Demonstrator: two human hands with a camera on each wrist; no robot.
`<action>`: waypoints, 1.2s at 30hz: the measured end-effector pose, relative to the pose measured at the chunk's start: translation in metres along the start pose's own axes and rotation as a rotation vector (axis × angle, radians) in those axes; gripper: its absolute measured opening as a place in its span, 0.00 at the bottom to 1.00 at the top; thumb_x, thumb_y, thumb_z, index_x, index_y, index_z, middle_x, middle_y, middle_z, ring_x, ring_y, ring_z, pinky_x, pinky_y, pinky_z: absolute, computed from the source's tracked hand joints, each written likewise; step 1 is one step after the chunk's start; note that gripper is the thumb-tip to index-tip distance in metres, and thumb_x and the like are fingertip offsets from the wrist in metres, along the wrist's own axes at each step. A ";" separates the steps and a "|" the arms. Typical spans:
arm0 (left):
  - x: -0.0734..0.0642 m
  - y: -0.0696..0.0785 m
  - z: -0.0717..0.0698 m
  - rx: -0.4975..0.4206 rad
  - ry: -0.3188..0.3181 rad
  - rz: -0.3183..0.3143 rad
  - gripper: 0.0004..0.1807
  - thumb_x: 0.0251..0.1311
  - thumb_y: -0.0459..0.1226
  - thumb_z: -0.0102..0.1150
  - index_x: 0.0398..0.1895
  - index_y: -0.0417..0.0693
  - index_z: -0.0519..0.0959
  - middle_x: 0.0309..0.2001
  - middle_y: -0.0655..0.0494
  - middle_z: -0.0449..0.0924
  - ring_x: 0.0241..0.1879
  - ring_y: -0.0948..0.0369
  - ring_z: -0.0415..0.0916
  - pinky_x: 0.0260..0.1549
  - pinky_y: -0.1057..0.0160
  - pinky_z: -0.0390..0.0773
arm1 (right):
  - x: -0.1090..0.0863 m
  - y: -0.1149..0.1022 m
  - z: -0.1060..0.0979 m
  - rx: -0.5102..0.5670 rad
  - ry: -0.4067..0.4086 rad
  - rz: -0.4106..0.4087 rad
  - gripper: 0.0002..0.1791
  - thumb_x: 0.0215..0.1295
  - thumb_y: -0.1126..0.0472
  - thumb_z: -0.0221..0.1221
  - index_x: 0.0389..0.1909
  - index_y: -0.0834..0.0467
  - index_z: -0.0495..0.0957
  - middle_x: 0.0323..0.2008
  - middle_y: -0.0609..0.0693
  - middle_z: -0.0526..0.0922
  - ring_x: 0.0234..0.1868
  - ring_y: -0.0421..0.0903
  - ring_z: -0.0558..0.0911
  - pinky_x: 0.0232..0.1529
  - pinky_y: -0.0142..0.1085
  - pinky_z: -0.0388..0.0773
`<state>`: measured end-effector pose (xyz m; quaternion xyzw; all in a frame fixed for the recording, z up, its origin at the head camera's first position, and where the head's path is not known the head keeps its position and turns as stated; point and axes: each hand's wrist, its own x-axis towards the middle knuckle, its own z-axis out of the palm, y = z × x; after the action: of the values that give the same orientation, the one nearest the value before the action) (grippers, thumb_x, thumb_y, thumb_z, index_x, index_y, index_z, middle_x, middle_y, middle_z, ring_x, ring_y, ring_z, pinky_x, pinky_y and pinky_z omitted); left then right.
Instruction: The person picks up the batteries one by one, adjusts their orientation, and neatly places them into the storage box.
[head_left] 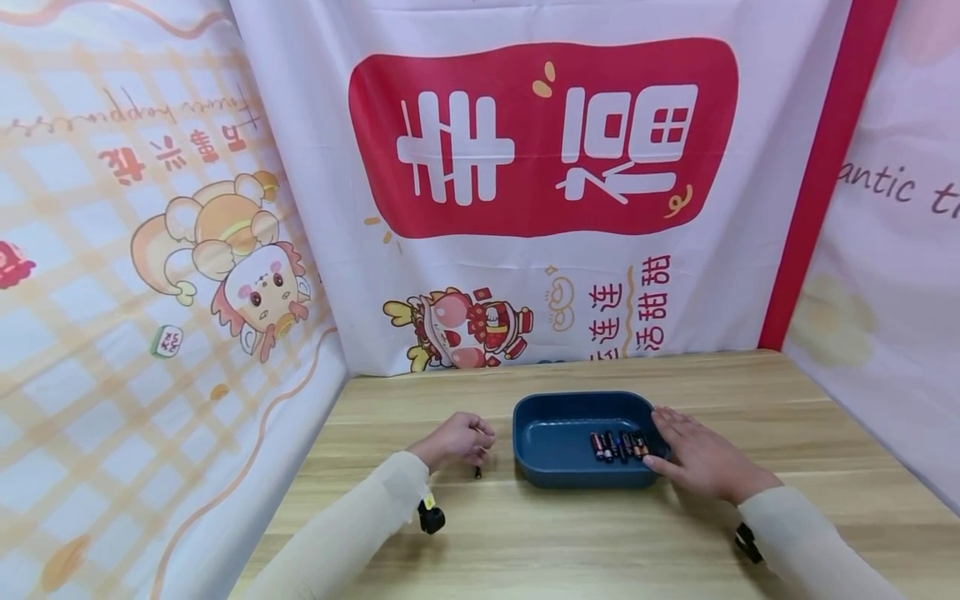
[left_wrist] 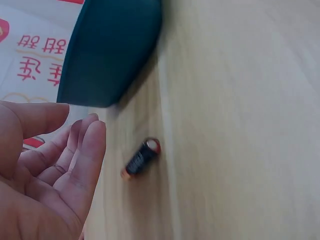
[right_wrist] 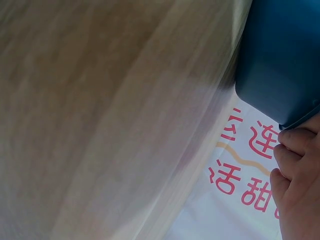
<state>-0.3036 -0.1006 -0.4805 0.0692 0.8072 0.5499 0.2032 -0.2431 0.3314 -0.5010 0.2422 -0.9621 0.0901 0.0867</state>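
Note:
A dark blue basin (head_left: 551,479) sits on the table, with several small batteries (head_left: 618,447) side by side in its right half. My right hand (head_left: 708,458) holds the basin's right end, thumb at the near corner and fingers along the far part of the rim. In the right wrist view, the fingertips (right_wrist: 290,145) meet the basin's edge. Left of the basin is my left hand (head_left: 461,440), thumb and fingers apart with nothing between them. Just beside those fingers, a black battery with a copper-coloured end (left_wrist: 141,159) lies on the wood.
The wood-grain table (head_left: 540,542) runs back to a printed cloth (head_left: 300,150) hanging behind it. More printed cloth (head_left: 112,417) closes off the left side, and another sheet (head_left: 885,292) the right. A small black wrist camera (head_left: 431,517) sits under the left sleeve.

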 end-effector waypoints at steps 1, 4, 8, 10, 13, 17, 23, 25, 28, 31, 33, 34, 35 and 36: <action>-0.001 -0.003 -0.001 0.006 0.009 -0.001 0.09 0.64 0.31 0.60 0.44 0.33 0.77 0.42 0.33 0.78 0.33 0.50 0.81 0.31 0.57 0.85 | 0.000 0.000 0.000 0.002 0.000 0.002 0.49 0.67 0.30 0.46 0.71 0.69 0.58 0.72 0.63 0.57 0.72 0.61 0.54 0.70 0.56 0.53; -0.006 -0.009 -0.005 0.026 0.029 -0.001 0.08 0.63 0.30 0.61 0.42 0.34 0.77 0.39 0.35 0.79 0.31 0.52 0.80 0.29 0.58 0.85 | 0.000 0.000 0.000 0.005 0.001 0.003 0.49 0.68 0.31 0.47 0.71 0.69 0.57 0.72 0.63 0.57 0.72 0.62 0.54 0.70 0.56 0.53; -0.012 -0.017 -0.009 0.052 0.051 -0.005 0.07 0.62 0.30 0.61 0.40 0.35 0.77 0.34 0.38 0.80 0.29 0.53 0.79 0.29 0.57 0.85 | 0.000 -0.001 -0.001 0.007 -0.002 0.003 0.49 0.68 0.31 0.46 0.71 0.69 0.57 0.72 0.63 0.57 0.72 0.62 0.55 0.70 0.56 0.53; -0.014 -0.021 -0.011 0.050 0.061 -0.012 0.06 0.62 0.29 0.61 0.39 0.34 0.77 0.33 0.39 0.80 0.28 0.54 0.79 0.28 0.57 0.85 | 0.000 -0.001 -0.001 0.009 0.000 0.004 0.49 0.68 0.31 0.46 0.71 0.69 0.57 0.72 0.63 0.57 0.72 0.62 0.55 0.70 0.56 0.53; -0.016 -0.028 -0.014 0.053 0.085 -0.034 0.06 0.62 0.29 0.61 0.38 0.34 0.77 0.32 0.41 0.81 0.28 0.55 0.79 0.27 0.59 0.85 | 0.001 -0.001 -0.002 0.007 0.002 0.005 0.49 0.68 0.31 0.46 0.71 0.69 0.57 0.72 0.63 0.57 0.72 0.62 0.55 0.70 0.56 0.53; -0.019 -0.035 -0.016 0.049 0.114 -0.060 0.05 0.60 0.29 0.62 0.37 0.35 0.77 0.31 0.43 0.81 0.26 0.56 0.78 0.24 0.60 0.84 | 0.000 -0.002 -0.003 0.008 0.002 0.000 0.48 0.68 0.32 0.47 0.70 0.70 0.58 0.71 0.64 0.58 0.71 0.63 0.56 0.70 0.57 0.54; -0.023 -0.036 -0.014 0.047 0.110 -0.069 0.04 0.55 0.27 0.63 0.31 0.35 0.78 0.25 0.47 0.79 0.20 0.60 0.72 0.15 0.67 0.76 | 0.000 -0.002 -0.001 0.013 0.007 -0.002 0.48 0.68 0.32 0.47 0.70 0.70 0.58 0.71 0.64 0.58 0.71 0.62 0.56 0.70 0.56 0.54; -0.024 -0.035 -0.013 0.056 0.106 -0.081 0.05 0.55 0.28 0.64 0.27 0.37 0.77 0.22 0.50 0.77 0.18 0.62 0.69 0.13 0.68 0.72 | 0.000 -0.002 0.000 0.011 0.007 -0.003 0.49 0.68 0.31 0.46 0.70 0.70 0.58 0.71 0.64 0.58 0.71 0.62 0.56 0.70 0.56 0.54; -0.025 -0.032 -0.011 0.085 0.108 -0.095 0.12 0.57 0.31 0.66 0.20 0.41 0.74 0.18 0.53 0.71 0.16 0.62 0.65 0.12 0.69 0.68 | 0.000 -0.002 0.001 0.011 0.006 -0.006 0.49 0.68 0.31 0.47 0.70 0.70 0.58 0.71 0.64 0.58 0.72 0.62 0.55 0.70 0.56 0.54; -0.025 -0.028 -0.008 0.153 0.121 -0.099 0.15 0.57 0.34 0.67 0.19 0.45 0.71 0.17 0.54 0.72 0.16 0.62 0.68 0.12 0.68 0.72 | -0.001 -0.002 0.001 0.014 0.005 -0.006 0.48 0.68 0.32 0.47 0.70 0.70 0.58 0.71 0.64 0.58 0.72 0.62 0.55 0.70 0.56 0.54; -0.025 -0.026 -0.005 0.201 0.134 -0.104 0.15 0.56 0.35 0.68 0.20 0.46 0.71 0.18 0.53 0.74 0.17 0.60 0.72 0.15 0.65 0.77 | -0.001 -0.001 0.000 0.016 0.006 -0.005 0.48 0.68 0.32 0.47 0.70 0.70 0.58 0.71 0.64 0.58 0.71 0.63 0.55 0.70 0.57 0.54; -0.025 -0.024 -0.004 0.221 0.139 -0.107 0.14 0.55 0.35 0.69 0.21 0.47 0.71 0.19 0.52 0.75 0.18 0.59 0.74 0.16 0.63 0.80 | -0.001 -0.001 0.000 0.017 0.005 -0.002 0.48 0.68 0.32 0.48 0.70 0.70 0.58 0.71 0.64 0.58 0.72 0.62 0.55 0.70 0.56 0.54; -0.025 -0.023 -0.002 0.243 0.144 -0.104 0.15 0.54 0.36 0.70 0.21 0.47 0.71 0.19 0.52 0.75 0.19 0.58 0.75 0.18 0.61 0.81 | -0.001 -0.001 -0.001 0.018 0.006 -0.002 0.48 0.68 0.32 0.48 0.70 0.70 0.58 0.71 0.64 0.58 0.71 0.63 0.55 0.69 0.57 0.54; -0.025 -0.022 -0.001 0.256 0.146 -0.106 0.15 0.53 0.36 0.70 0.22 0.47 0.71 0.20 0.52 0.75 0.20 0.58 0.76 0.19 0.60 0.82 | -0.001 0.000 -0.001 0.017 0.005 0.003 0.48 0.68 0.32 0.48 0.70 0.70 0.58 0.71 0.64 0.58 0.71 0.62 0.55 0.70 0.57 0.54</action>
<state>-0.2789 -0.1182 -0.4940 0.0114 0.8858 0.4347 0.1622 -0.2415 0.3319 -0.5003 0.2413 -0.9615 0.0991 0.0870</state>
